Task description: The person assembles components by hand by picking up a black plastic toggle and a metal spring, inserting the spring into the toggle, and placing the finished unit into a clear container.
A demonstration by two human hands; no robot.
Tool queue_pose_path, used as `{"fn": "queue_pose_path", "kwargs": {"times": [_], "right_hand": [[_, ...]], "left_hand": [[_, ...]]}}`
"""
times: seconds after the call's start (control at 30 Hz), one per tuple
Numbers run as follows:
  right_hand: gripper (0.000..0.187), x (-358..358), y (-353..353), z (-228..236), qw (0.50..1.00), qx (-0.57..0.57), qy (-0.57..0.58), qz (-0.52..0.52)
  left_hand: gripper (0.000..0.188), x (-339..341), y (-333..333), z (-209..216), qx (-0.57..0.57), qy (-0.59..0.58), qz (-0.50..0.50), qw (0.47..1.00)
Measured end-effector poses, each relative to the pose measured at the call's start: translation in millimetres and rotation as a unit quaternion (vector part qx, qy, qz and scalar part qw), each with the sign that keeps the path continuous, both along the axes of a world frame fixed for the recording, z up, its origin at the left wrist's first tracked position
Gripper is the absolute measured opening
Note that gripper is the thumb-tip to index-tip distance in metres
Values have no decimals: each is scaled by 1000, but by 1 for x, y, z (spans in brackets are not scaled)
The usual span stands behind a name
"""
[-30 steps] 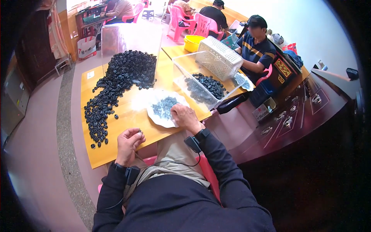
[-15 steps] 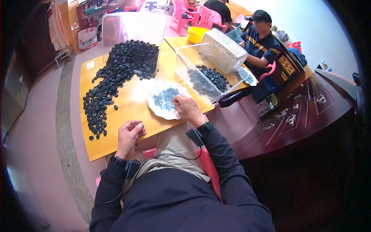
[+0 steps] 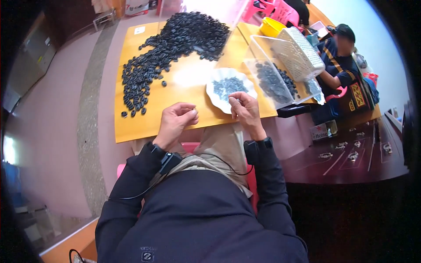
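My right hand (image 3: 246, 111) is over the near right rim of a white scalloped plate (image 3: 213, 97). Its fingers are pinched together, and whatever they hold is too small to make out. Small grey-blue pieces (image 3: 230, 84) lie heaped in the plate. To the left, my left hand (image 3: 177, 125) hovers above the table's near edge with thumb and forefinger pressed together; any tiny thing between them cannot be made out. Beyond it spreads a big pile of small black oval parts (image 3: 188, 37), trailing toward the table's left side.
Right of the plate, a clear plastic box (image 3: 263, 65) holds more black parts, with a white perforated basket (image 3: 300, 52) leaning against it. A yellow basin (image 3: 272, 27) stands farther back. A co-worker (image 3: 335, 59) sits at the right. Cables run between my wrist devices.
The view has swung, so the table sits farther right and higher. My right hand has drawn back from the heap to the plate's near rim, and the hands are closer together.
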State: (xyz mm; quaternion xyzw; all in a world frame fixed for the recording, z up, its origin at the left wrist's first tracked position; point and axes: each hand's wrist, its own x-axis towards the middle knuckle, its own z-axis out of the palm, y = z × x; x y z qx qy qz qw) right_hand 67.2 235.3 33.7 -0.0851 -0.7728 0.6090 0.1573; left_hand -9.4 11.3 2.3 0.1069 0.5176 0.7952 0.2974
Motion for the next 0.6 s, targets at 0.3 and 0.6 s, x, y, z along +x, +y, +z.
{"fn": "queue_pose_path", "kwargs": {"times": [0.3,0.6], "right_hand": [[9,-2,-43,-11,995,-38,-11,87],[13,-3,-54,-23,994,-56,-7,95]], "left_hand": [[19,0,0,-3,21,-31,-25,999],[20,2,-1,-1,33,-47,-42,997]]}}
